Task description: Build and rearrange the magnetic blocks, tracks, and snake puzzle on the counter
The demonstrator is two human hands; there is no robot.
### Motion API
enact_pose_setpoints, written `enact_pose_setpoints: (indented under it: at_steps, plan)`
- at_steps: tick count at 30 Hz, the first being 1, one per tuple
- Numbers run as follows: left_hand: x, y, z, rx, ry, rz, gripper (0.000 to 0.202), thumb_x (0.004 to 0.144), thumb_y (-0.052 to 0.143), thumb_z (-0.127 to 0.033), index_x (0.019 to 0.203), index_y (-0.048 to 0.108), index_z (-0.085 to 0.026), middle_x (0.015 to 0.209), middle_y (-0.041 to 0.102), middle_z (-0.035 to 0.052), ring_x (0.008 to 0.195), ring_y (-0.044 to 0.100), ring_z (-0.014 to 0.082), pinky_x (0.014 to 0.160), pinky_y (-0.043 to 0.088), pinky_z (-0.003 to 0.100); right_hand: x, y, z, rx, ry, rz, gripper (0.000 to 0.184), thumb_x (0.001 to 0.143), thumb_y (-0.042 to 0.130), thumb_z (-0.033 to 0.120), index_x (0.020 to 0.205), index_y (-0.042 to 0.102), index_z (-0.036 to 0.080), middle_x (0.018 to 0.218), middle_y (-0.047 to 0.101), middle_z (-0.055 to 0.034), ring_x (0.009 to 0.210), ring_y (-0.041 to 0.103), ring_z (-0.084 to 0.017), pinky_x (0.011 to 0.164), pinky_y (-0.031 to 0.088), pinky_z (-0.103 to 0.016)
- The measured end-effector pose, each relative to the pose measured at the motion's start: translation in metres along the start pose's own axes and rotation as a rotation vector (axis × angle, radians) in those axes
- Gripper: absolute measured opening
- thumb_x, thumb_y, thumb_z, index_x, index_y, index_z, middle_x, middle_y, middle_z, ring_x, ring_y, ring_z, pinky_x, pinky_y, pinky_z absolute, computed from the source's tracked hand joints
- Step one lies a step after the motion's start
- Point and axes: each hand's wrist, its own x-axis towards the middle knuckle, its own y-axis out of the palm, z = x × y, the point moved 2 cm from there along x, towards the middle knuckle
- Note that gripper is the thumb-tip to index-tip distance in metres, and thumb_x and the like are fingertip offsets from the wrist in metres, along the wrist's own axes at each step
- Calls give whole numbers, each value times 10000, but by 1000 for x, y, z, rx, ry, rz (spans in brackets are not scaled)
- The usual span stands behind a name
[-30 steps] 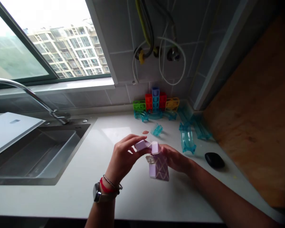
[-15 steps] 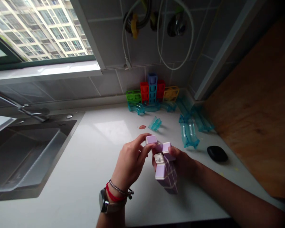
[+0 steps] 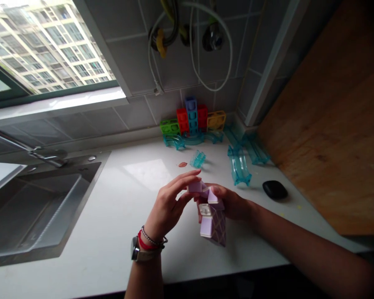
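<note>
A small purple box (image 3: pixel 212 224) with a white lattice pattern is held just above the white countertop (image 3: pixel 137 207). Its top flaps stand open. My left hand (image 3: pixel 170 205) pinches one purple flap between thumb and fingers at the box's top left. My right hand (image 3: pixel 232 203) grips the box from the right side, its thumb on another flap. A watch and a red band with a bead bracelet sit on my left wrist.
A steel sink (image 3: pixel 34 207) with a tap (image 3: pixel 46 154) lies at the left. Coloured toy blocks (image 3: pixel 193 120) and clear blue track pieces (image 3: pixel 238 166) stand at the back wall. A black oval object (image 3: pixel 274 189) lies right of my hands, beside a wooden panel (image 3: pixel 330 124).
The view tipped down and shifted right. Both hands kept hold of the purple box, and my left fingers shifted on the top flap.
</note>
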Motion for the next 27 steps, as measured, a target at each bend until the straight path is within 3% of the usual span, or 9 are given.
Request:
enact_pose_setpoints:
  at_steps: [5,9,11,14,16,18,21,27]
  plan:
    - [1,6,-6,-50,24,-4,237,1015,524,-138,1083,727,-239,1438,615,89,1262,628,236,1016,565,388,0,0,1,67,49,39,451,881,528,574,931,618,135,792,696,-88,663,662,-201,592,517,-293]
    - [0,5,-1,-266,-90,-261,400,994,599,-202,1378,539,-295,1452,588,102,1171,676,225,919,618,375,2,2,12,-53,-104,-35,385,873,607,475,1060,617,138,924,712,-94,778,674,-203,679,509,-293]
    - [-1,3,4,-317,-174,-345,345,978,637,-274,1316,564,-263,1330,647,99,987,719,192,742,638,304,1,5,16,-178,-188,-99,391,856,669,429,1121,613,148,967,706,-87,841,670,-210,728,507,-305]
    - [-4,2,8,-313,-319,-282,252,951,669,-389,1087,651,-179,921,683,42,719,657,130,520,527,196,-3,12,18,-427,-292,-171,377,841,718,371,1141,615,168,972,685,-61,817,642,-187,714,496,-291]
    - [-6,4,6,-341,-353,-189,314,907,712,-453,996,658,-157,775,625,8,652,595,109,499,467,178,-8,17,17,-623,-388,-192,336,816,744,338,1088,616,187,881,646,-17,685,571,-137,624,454,-253]
    - [-7,6,2,-382,-341,-112,371,864,746,-498,960,666,-148,773,617,10,654,560,103,521,448,179,-12,20,17,-811,-519,-221,325,783,766,321,1041,608,203,812,591,10,625,504,-121,584,426,-253]
    - [-7,8,-5,-401,-329,-63,326,862,761,-452,969,690,-152,822,632,19,666,527,91,552,432,175,-14,23,19,-1012,-663,-262,351,767,766,317,1057,598,213,859,580,-16,708,524,-162,662,461,-307]
    - [-5,7,-9,-447,-354,-51,214,869,765,-325,994,693,-166,843,631,11,651,513,76,556,423,167,-11,22,19,-1122,-702,-284,341,789,750,311,1065,578,209,875,587,-30,732,538,-176,683,470,-325]
